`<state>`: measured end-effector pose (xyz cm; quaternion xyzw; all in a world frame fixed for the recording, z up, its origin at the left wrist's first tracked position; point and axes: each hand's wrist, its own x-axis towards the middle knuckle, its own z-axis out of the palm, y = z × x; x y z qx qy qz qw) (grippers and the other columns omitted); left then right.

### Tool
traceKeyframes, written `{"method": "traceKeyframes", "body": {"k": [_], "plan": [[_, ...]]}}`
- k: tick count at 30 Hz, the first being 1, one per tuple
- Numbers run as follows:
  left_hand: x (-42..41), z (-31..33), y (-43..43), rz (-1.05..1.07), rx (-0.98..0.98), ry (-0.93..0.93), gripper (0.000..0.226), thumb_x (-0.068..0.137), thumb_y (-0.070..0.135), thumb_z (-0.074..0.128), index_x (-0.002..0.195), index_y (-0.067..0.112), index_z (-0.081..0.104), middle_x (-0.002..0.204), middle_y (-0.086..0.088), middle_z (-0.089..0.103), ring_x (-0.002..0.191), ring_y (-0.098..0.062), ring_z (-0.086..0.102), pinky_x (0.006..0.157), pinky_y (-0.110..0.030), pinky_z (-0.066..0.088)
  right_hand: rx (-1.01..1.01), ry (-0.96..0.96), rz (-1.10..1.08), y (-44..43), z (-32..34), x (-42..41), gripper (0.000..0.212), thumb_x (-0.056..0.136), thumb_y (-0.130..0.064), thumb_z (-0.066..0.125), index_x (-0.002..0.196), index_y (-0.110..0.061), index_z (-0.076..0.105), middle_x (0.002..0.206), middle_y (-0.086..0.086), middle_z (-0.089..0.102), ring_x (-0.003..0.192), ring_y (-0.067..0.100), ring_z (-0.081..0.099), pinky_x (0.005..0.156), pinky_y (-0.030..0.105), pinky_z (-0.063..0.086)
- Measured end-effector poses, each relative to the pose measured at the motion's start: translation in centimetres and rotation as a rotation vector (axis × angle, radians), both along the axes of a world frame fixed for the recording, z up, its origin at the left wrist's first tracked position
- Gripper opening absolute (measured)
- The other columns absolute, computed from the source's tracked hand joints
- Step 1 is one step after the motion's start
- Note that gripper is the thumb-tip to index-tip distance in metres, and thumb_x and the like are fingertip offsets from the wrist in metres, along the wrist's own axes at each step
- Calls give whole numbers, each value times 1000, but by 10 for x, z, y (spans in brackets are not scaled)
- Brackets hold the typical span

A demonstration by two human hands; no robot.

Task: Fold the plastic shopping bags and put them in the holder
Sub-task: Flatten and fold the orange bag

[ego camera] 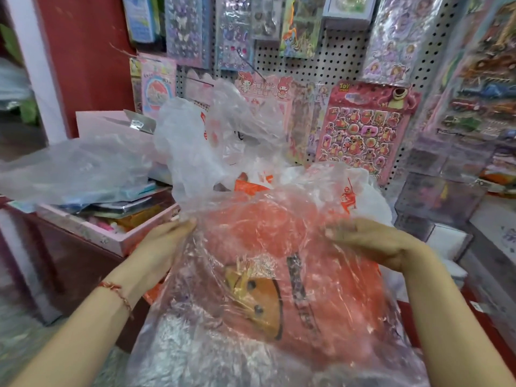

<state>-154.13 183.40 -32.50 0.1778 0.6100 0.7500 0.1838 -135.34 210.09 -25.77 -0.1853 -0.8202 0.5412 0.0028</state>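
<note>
A large clear plastic shopping bag [265,275] with red and orange print hangs in front of me. My left hand [164,241] pinches its upper left edge. My right hand [371,244] grips the upper right edge, fingers partly under the film. Behind it rises a heap of more crumpled clear bags [212,141], some with red print. No holder can be made out.
A pink open box [111,236] full of small goods stands to the left, with a loose clear bag [78,166] draped over it. A pegboard [335,62] with hanging sticker sheets fills the back. Clear boxes [435,202] and shelves stand at the right.
</note>
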Motion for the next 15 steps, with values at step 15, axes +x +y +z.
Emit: {"method": "traceKeyframes", "body": {"k": [15], "plan": [[-4,-8,2,320,-111,259,24,83,28,68,80,7,56,75,-10,48,71,-21,40,66,-31,29,-872,943,-689,52,3,-7,43,86,-14,59,44,-20,60,46,-11,53,40,2,49,51,16,42]]}}
